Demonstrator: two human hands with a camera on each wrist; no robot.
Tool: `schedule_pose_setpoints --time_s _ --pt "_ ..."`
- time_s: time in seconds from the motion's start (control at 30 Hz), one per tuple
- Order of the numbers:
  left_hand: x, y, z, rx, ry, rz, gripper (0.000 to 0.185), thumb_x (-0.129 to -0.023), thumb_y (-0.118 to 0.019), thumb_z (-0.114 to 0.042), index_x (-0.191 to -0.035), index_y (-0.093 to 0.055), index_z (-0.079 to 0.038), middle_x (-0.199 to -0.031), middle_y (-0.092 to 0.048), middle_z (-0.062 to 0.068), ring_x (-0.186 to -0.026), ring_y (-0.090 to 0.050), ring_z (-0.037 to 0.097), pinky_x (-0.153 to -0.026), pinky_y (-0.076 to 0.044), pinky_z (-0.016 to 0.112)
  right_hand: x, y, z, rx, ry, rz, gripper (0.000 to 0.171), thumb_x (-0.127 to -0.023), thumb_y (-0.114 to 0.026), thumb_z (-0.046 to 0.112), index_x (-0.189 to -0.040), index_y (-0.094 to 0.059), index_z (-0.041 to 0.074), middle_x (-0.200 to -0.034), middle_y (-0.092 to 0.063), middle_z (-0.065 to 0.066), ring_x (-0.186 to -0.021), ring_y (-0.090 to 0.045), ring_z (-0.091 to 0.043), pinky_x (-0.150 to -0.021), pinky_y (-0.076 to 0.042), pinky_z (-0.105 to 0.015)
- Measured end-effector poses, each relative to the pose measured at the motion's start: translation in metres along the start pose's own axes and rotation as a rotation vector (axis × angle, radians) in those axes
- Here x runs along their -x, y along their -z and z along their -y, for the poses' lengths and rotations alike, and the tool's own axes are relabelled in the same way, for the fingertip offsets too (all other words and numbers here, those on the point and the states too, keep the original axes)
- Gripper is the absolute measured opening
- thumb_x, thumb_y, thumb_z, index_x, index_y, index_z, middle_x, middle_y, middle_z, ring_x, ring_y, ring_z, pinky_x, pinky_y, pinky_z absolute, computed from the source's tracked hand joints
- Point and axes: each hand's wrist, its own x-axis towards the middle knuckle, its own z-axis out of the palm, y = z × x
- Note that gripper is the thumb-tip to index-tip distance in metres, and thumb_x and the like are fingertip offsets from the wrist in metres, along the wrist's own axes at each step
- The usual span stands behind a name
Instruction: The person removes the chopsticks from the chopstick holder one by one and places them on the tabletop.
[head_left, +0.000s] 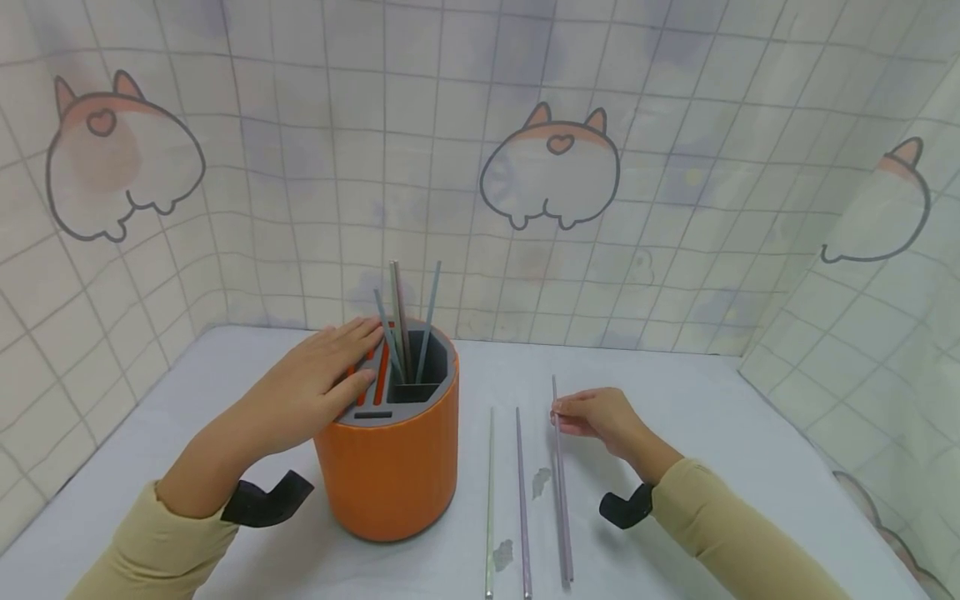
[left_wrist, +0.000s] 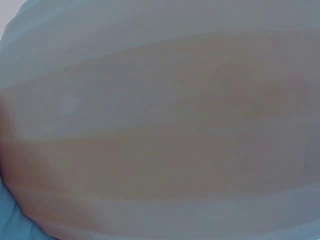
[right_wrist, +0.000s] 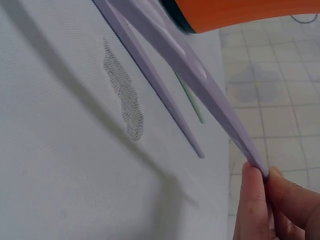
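On the white table [head_left: 712, 433], a bit right of centre, my right hand [head_left: 600, 418] is pinching the far tip of a pale purple chopstick [head_left: 559, 475]. The wrist view shows it best: the fingertips [right_wrist: 256, 200] are pressed together right on the very end of the stick, thumb against forefinger, nothing loose about it. From that view the held end looks lifted slightly off the table, while the rest of the stick runs back toward me. I honestly can't tell whether that's one stick or two lying tight together.

Just left of it are two more chopsticks flat on the table, a purple one [head_left: 521, 500] and a greenish one [head_left: 491, 500], roughly parallel and apart from each other. There are a couple of grey smudges [head_left: 541, 482] on the cloth between them.

My left hand [head_left: 315, 387] is flat, fingers straight and together, resting on the grey top of the orange holder [head_left: 390, 475], on its left side. It isn't gripping anything. The left wrist camera is just a blur of something pale, no help there.

A few chopsticks [head_left: 401, 321] stand upright in the holder's open slot, right beside my left fingertips. The holder sits well left of the loose sticks, not touching them.
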Motion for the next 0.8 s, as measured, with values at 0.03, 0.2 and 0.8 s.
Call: schedule_pose_setpoints --time_s 0.03,0.2,0.8 --pt "0.000 0.000 0.000 0.000 0.001 0.001 0.057 -0.106 -0.041 -0.035 -0.155 -0.033 -0.007 -0.164 -0.028 0.013 -0.153 -0.022 0.036 -0.124 -0.017 0.058 -0.001 -0.001 -0.002 0.001 -0.002 0.003 0.034 -0.091 -0.071 0.009 -0.116 -0.066 -0.013 -0.088 -0.076 -0.008 -0.072 -0.072 -0.010 -0.069 -0.062 -0.022" --pt "0.000 0.000 0.000 0.001 0.005 0.004 0.057 -0.106 -0.041 -0.035 -0.155 -0.033 -0.007 -0.164 -0.028 0.013 -0.153 -0.021 0.036 -0.124 -0.017 0.058 -0.003 -0.006 -0.011 -0.002 -0.021 0.011 0.031 -0.090 -0.071 0.004 -0.114 -0.066 -0.015 -0.082 -0.075 -0.006 -0.068 -0.070 -0.008 -0.066 -0.061 -0.021" --pt "0.000 0.001 -0.001 0.008 0.006 0.004 0.057 -0.106 -0.040 -0.035 -0.155 -0.033 -0.006 -0.164 -0.028 0.013 -0.153 -0.022 0.036 -0.124 -0.017 0.058 -0.012 -0.015 -0.027 0.127 -0.070 -0.045 0.025 -0.087 -0.075 0.008 -0.105 -0.070 -0.010 -0.072 -0.069 -0.001 -0.060 -0.065 -0.006 -0.061 -0.060 -0.021"
